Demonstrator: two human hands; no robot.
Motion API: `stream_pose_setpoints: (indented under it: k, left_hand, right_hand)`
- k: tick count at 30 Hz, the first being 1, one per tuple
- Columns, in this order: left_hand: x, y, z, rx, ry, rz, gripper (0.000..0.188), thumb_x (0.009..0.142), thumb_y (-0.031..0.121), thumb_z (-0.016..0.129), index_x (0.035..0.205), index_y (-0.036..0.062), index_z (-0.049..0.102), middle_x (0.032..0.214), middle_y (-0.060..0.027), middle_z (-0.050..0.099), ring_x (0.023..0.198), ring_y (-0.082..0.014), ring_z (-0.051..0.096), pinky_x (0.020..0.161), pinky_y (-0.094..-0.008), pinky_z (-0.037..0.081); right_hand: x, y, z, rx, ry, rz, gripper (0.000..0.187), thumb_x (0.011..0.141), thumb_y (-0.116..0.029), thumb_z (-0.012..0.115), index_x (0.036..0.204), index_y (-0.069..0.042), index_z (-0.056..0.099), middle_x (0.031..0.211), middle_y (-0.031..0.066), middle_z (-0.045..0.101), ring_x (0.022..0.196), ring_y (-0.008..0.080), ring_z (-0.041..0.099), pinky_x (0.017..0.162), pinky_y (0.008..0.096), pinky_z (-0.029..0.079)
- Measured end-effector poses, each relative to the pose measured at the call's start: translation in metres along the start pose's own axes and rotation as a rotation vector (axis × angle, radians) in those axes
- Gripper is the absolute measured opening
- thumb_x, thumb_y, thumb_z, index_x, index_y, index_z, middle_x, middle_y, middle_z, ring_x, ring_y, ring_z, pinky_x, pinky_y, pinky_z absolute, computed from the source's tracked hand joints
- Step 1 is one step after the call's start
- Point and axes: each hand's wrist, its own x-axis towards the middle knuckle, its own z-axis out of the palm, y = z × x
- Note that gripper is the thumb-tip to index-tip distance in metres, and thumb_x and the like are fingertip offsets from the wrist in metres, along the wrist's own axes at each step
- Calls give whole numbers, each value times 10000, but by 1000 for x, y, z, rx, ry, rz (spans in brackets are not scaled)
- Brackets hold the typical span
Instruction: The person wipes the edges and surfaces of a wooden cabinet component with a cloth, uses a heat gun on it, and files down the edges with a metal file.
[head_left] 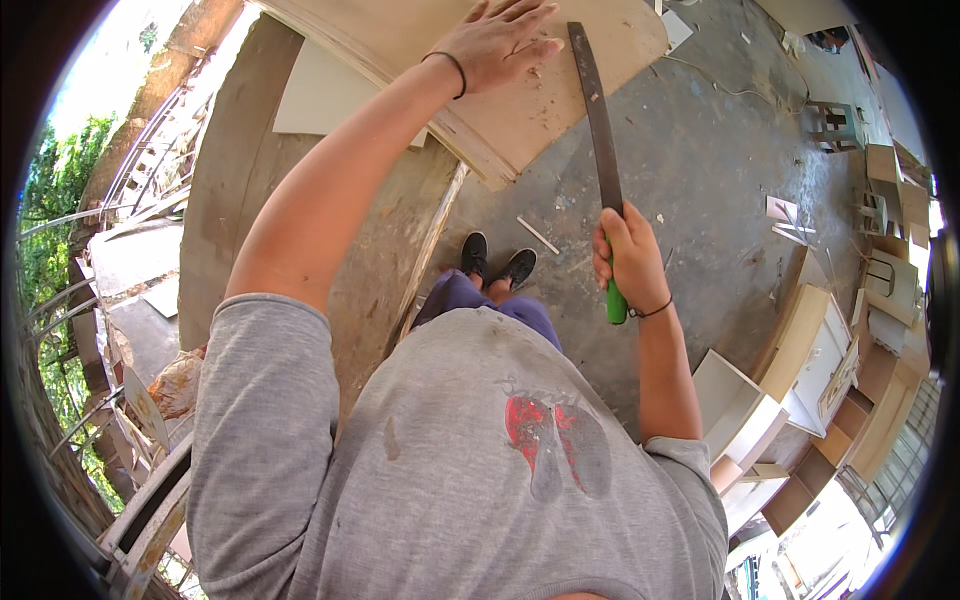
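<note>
My left hand (492, 48) lies with its fingers stretched out on a light wooden panel (490, 115) at the top of the view. Crumbs of debris dot the panel's surface near the fingers. In my right hand (634, 258), the fingers are wrapped round the green handle (616, 303) of a long flat file (602, 125). The dark blade points away from me, its far part beside or over the panel's right side; whether it touches the panel, I cannot tell.
Wooden cabinets and boxes (790, 350) stand along the right. A thin white strip (538, 235) lies on the grey concrete floor (720, 160) near my shoes (516, 266). Below the panel, a white board (320, 95) sits at the left. A small stool (833, 125) stands at the far right.
</note>
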Motion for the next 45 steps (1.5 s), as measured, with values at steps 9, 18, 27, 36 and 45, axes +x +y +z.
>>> stream_pose_setpoints:
  k: [9, 18, 27, 36, 45]
  left_hand:
    - [-6, 6, -11, 92, -37, 59, 662, 935, 561, 377, 1399, 91, 414, 1511, -164, 284, 1427, -349, 163, 1146, -507, 112]
    - [-2, 14, -12, 66, -28, 90, 683, 896, 566, 445, 1342, 49, 474, 1472, -183, 347, 1417, -361, 188, 1138, -528, 132]
    - [-2, 14, -2, -10, 99, 98, 751, 864, 561, 487, 1370, 10, 424, 1481, -186, 330, 1415, -354, 196, 1148, -491, 144]
    - [-6, 24, -14, 43, -24, 48, 812, 861, 584, 468, 1386, -28, 374, 1478, -209, 321, 1417, -340, 200, 1164, -452, 128]
    - [-4, 22, -7, 54, -29, 24, 814, 854, 574, 472, 1389, -31, 371, 1490, -204, 302, 1418, -343, 193, 1164, -449, 133]
  right_hand:
    - [28, -8, 60, 70, -53, 4, 183, 981, -232, 441, 918, -60, 440, 637, -5, 442, 425, 73, 430, 365, 241, 364]
    - [0, 13, 77, 86, -21, 18, 164, 981, -212, 440, 919, -60, 434, 646, 4, 459, 423, 80, 440, 374, 250, 383]
    - [-22, 21, 47, 21, 35, 41, 158, 997, -197, 409, 917, -62, 428, 645, 1, 445, 422, 68, 427, 374, 236, 372]
    - [-18, 6, 63, 53, 43, 48, 156, 994, -210, 422, 908, -80, 417, 646, -2, 440, 430, 72, 429, 377, 244, 375]
    - [-8, 6, 84, 17, 65, 39, 161, 994, -202, 412, 882, -87, 405, 643, 0, 431, 426, 74, 417, 374, 238, 370]
